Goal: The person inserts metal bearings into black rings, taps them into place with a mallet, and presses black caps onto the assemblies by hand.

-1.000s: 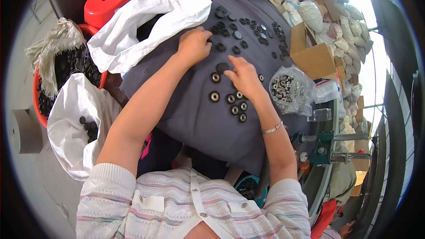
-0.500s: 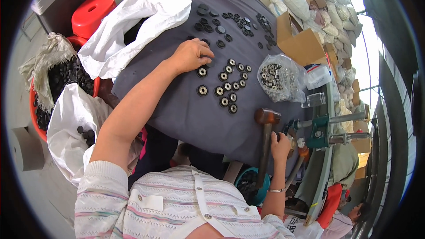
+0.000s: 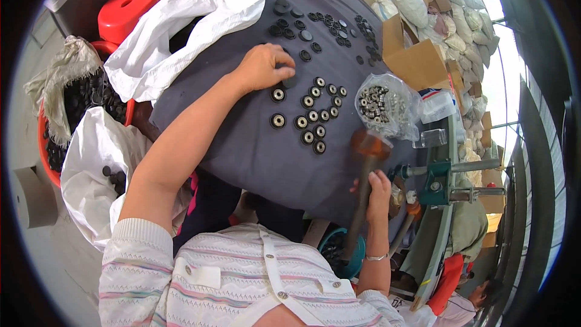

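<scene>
My left hand (image 3: pixel 261 70) reaches over the grey cloth with its fingers curled. A dark round piece (image 3: pixel 289 82) shows under the thumb and fingertips, partly hidden. My right hand (image 3: pixel 379 197) is closed round the handle of a mallet (image 3: pixel 370 144); its brown head is smeared by motion. Between the hands lie several black wheels with metal bearings (image 3: pixel 308 102) in their middles. Behind my left hand are plain black wheels (image 3: pixel 305 56) and discs. A clear plastic bag (image 3: pixel 396 115) of loose metal bearings lies beyond the mallet's head.
A green clamp (image 3: pixel 436 186) with steel bars stands at the table's right edge. An open cardboard box (image 3: pixel 417 63) is at the back right. White sacks (image 3: pixel 97 175), a red stool (image 3: pixel 128 9) and a red tub (image 3: pixel 47 145) of black parts stand left. A teal bucket (image 3: pixel 357 266) is below.
My right hand has taken hold of the mallet's handle, and the mallet's head has shifted away from me. My left hand has moved slightly away, still at the dark piece.
</scene>
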{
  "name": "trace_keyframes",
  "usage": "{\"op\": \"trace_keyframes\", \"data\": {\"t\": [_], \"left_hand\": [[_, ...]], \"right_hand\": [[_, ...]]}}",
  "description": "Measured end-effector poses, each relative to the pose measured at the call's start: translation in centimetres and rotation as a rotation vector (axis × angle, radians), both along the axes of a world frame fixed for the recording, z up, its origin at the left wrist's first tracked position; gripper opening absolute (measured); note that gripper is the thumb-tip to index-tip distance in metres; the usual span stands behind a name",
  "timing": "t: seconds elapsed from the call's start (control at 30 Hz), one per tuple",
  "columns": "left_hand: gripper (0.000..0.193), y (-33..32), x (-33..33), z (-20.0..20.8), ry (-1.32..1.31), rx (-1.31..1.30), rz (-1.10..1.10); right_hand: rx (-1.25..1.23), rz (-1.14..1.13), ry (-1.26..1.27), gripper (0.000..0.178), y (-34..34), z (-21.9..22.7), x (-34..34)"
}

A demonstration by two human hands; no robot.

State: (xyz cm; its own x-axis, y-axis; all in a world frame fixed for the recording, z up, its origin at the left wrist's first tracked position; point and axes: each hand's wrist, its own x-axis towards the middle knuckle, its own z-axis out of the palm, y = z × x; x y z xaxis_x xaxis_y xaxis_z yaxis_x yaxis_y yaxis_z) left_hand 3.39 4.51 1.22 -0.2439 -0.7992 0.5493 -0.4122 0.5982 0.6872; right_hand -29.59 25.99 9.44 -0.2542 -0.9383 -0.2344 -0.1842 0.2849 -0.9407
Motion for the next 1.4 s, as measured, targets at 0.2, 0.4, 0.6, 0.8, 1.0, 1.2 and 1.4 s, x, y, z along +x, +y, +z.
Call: {"op": "trace_keyframes", "data": {"t": [0.2, 0.4, 0.6, 0.8, 1.0, 1.2, 1.4], "left_hand": [[0.017, -0.2, 0.3, 0.4, 0.193, 0.167, 0.161], [0.016, -0.6, 0.2, 0.0, 0.224, 0.047, 0.240], [0.016, -0.7, -0.1, 0.3, 0.209, 0.035, 0.251], [0.018, -0.7, 0.2, -0.3, 0.242, 0.038, 0.263], [0.017, -1.0, 0.4, 0.2, 0.264, 0.030, 0.317], [0.016, -0.9, 0.3, -0.8, 0.193, -0.026, 0.306], [0.013, -0.8, 0.5, -0.2, 0.227, 0.034, 0.352]], "right_hand": [[-0.232, 0.360, 0.118, 0.053, -6.4, 4.8, 8.1], [-0.666, 0.677, 0.805, 0.058, -12.0, 1.4, 11.0], [-0.534, 0.720, 0.916, 0.058, -12.6, 0.3, 12.2], [-0.594, 0.719, 0.892, 0.059, -13.1, 0.6, 12.1], [-0.714, 0.680, 1.047, 0.060, -12.8, 0.6, 12.5], [-0.666, 0.709, 0.946, 0.062, -13.9, -0.1, 12.1], [-0.689, 0.663, 1.031, 0.062, -13.0, -1.8, 12.6]]}}
